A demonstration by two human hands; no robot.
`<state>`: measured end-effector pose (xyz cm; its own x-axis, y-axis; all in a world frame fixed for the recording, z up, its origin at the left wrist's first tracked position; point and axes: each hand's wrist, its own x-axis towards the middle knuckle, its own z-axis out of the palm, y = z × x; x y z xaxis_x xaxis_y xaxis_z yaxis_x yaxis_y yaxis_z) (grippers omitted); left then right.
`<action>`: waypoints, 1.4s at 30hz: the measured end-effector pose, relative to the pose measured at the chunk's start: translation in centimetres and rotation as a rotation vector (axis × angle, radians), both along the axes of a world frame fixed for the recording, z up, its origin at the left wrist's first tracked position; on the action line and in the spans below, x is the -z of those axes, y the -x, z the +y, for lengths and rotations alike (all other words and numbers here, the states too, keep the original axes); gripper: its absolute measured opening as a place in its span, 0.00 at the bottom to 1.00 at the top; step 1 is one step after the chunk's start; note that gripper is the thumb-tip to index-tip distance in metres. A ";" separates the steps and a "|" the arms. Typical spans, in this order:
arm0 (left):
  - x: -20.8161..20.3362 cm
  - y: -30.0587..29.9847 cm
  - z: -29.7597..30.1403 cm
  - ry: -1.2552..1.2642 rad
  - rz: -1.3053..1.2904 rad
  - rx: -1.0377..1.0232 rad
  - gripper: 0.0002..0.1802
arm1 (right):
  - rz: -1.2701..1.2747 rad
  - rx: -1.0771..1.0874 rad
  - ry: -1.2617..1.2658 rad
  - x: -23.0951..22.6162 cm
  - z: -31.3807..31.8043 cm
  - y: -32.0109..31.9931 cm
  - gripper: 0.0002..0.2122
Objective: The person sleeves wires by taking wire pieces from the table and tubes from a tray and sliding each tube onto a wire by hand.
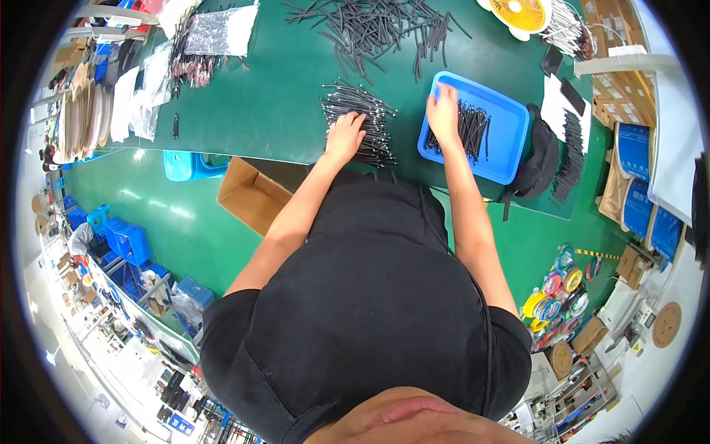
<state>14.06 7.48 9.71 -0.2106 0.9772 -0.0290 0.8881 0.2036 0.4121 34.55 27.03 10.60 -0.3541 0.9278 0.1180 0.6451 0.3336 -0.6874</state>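
Observation:
My left hand (345,138) lies over a pile of thin black cables with shiny metal ends (377,122) on the green table. Its fingers are slightly apart, resting on the cables, and no single cable shows in its grip. Over the left side of a blue plastic tray (501,172) is my right hand (444,118). Thumb and fingers there look apart, with nothing visible between them. Inside the tray, next to that hand, lies a bundle of similar black cables (473,132).
Black tube pieces (370,29) lie scattered at the far side. A black bag (538,159) sits against the tray's right. Farther right are more black cables (569,159), a phone (572,96) and a yellow-and-white fan (520,13). Below the table's near edge stands an open cardboard box (251,200).

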 end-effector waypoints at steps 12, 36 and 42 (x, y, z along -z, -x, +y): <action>-0.4 1.6 2.1 0.027 -0.121 0.063 0.09 | -0.165 -0.049 -0.119 7.4 5.0 8.8 0.11; -11.1 -0.2 2.8 -0.016 -0.427 -0.055 0.07 | 0.139 -0.182 0.145 -10.7 -8.4 1.0 0.09; -15.3 -1.9 2.0 -0.170 -0.478 0.012 0.10 | 0.200 -0.165 -0.131 -13.7 -9.8 0.5 0.06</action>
<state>16.01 9.43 24.98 -0.2012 0.9787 0.0402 0.5943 0.0894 0.7993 34.01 17.20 24.26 -0.4564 0.8319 0.3156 0.4306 0.5169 -0.7399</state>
